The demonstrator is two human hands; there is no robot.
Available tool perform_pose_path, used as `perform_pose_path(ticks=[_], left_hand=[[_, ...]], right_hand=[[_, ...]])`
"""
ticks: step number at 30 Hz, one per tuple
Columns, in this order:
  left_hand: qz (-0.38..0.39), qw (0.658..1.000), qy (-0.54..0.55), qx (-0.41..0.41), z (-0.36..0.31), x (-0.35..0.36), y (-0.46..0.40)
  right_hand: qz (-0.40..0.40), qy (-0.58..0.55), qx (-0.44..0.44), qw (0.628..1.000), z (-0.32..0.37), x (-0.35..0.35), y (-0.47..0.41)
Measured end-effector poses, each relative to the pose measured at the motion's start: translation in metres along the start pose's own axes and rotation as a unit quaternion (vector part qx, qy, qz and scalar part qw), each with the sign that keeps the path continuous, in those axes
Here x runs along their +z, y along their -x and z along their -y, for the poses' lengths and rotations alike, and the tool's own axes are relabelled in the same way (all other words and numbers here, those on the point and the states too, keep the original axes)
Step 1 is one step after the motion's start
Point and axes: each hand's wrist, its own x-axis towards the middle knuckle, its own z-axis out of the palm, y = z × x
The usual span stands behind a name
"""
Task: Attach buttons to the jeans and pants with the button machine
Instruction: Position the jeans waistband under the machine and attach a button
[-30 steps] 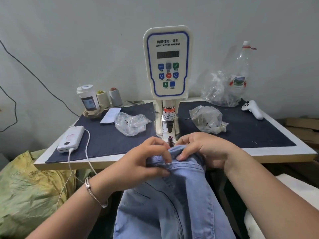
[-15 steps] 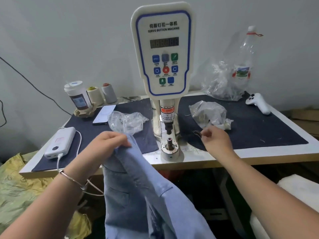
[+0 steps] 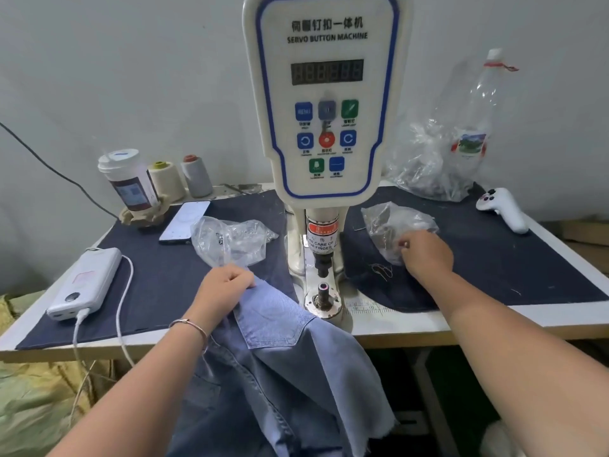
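Note:
The white servo button machine (image 3: 324, 94) stands at the table's middle, its round lower die (image 3: 323, 288) bare. Light blue jeans (image 3: 283, 351) hang over the table's front edge just left of the die. My left hand (image 3: 227, 285) grips the jeans' top edge on the table. My right hand (image 3: 425, 252) reaches into the mouth of a clear plastic bag (image 3: 395, 225) to the right of the machine, fingers curled at the plastic; what they hold is hidden. A second clear bag (image 3: 230, 240) lies left of the machine.
On the dark blue mat (image 3: 494, 258): a phone (image 3: 184, 222), a white power bank (image 3: 85, 282) with cable, a lidded cup (image 3: 127, 179), two thread cones (image 3: 184, 176), a white controller (image 3: 504, 209), a large bag with a plastic bottle (image 3: 454, 143). A yellow-green sack (image 3: 33, 400) sits lower left.
Both hands left the jeans' waistband at the die. My left hand pulled the jeans to the left; my right hand moved right and forward to the clear bag. The camera came closer.

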Motion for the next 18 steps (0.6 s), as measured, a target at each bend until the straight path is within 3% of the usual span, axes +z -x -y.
perform_pose_path(ticks=[2, 5, 12, 18], left_hand=[[0.017, 0.997, -0.077, 0.022, 0.004, 0.004, -0.001], [-0.02, 0.98, -0.186, 0.061, 0.009, 0.01, 0.003], [-0.048, 0.977, -0.199, 0.053, 0.004, 0.012, 0.005], [-0.054, 0.977, -0.2, 0.053, 0.002, 0.011, 0.007]], right_hand=[[0.025, 0.019, 0.012, 0.999, 0.004, -0.003, -0.004], [0.043, 0.041, 0.009, 0.998, 0.006, -0.007, -0.007], [0.148, 0.012, 0.138, 0.979, 0.017, -0.017, -0.022], [0.105, 0.065, 0.051, 0.991, 0.008, -0.007, -0.018]])
